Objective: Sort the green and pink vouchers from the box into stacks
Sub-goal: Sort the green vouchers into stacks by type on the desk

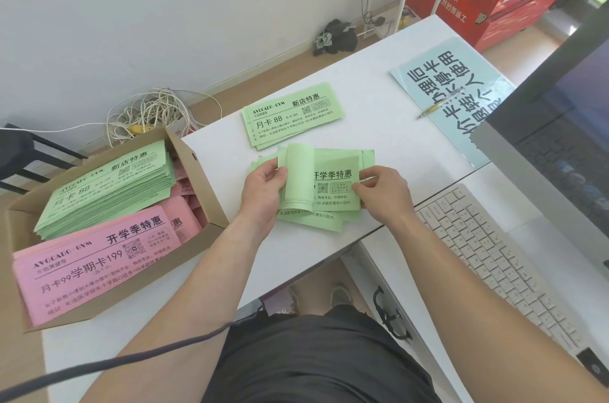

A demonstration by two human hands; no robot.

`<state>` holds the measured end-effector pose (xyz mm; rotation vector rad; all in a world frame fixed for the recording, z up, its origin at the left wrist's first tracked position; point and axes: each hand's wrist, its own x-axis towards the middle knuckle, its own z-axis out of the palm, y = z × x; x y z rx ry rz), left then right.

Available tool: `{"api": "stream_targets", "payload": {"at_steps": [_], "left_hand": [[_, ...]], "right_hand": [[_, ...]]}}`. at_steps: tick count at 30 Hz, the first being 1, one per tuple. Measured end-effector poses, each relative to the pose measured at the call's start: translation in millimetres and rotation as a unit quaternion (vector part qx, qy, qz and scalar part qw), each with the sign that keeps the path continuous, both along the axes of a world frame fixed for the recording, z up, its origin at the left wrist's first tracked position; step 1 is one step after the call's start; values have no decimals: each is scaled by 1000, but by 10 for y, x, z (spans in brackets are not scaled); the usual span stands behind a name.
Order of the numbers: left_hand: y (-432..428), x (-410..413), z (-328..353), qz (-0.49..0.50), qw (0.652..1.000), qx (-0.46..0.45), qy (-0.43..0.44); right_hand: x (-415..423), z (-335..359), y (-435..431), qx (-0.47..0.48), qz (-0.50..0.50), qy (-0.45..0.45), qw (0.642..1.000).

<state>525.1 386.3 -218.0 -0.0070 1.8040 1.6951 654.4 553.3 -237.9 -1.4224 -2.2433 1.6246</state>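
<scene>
Forearms reach over the lap to a loose bundle of green vouchers [333,203] on the white desk [379,129]. Left hand [263,185] curls round their bent-back ends; right hand [384,193] pinches the right edge. Seemingly the step is leafing through them; next, squaring them onto the green stack [293,116] just beyond. Pink vouchers [92,264] lie in the box [189,152]

The thin green paper vouchers [336,198] you hold are matt and limp enough to curl over. The pink paper vouchers [92,267] look just as matt, lying in a brown cardboard box [197,160] with dull, unglazed walls. Nearby you have a smooth white tabletop [379,145], a glossy pale-blue laminated sheet [451,96] and a white plastic keyboard [494,254].
</scene>
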Motion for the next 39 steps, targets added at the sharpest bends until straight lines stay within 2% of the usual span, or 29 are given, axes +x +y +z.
{"api": "stream_targets", "payload": {"at_steps": [2, 5, 8, 10, 17, 23, 31, 39], "left_hand": [[-6, 8, -16, -1, 999, -30, 41], [-5, 66, -51, -21, 981, -114, 155], [36, 151, -46, -68, 956, -127, 256], [68, 193, -29, -88, 949, -129, 273], [105, 258, 48, -62, 965, -165, 194], [51, 208, 73, -64, 956, -198, 205], [-110, -63, 115, 14, 983, -174, 54], [-174, -128, 142, 37, 988, -148, 27]], "right_hand": [[3, 31, -3, -5, -8, 13, 1000], [-16, 166, -52, -44, -12, 64, 997], [-71, 311, -160, -66, 24, 104, 992], [-113, 346, -240, -73, 58, 106, 990], [-152, 292, -424, -84, 93, 98, 987], [-144, 231, -438, -82, 118, 97, 985], [-48, 87, -190, -64, -35, 55, 996], [-163, 207, -257, -64, 38, 54, 996]]}}
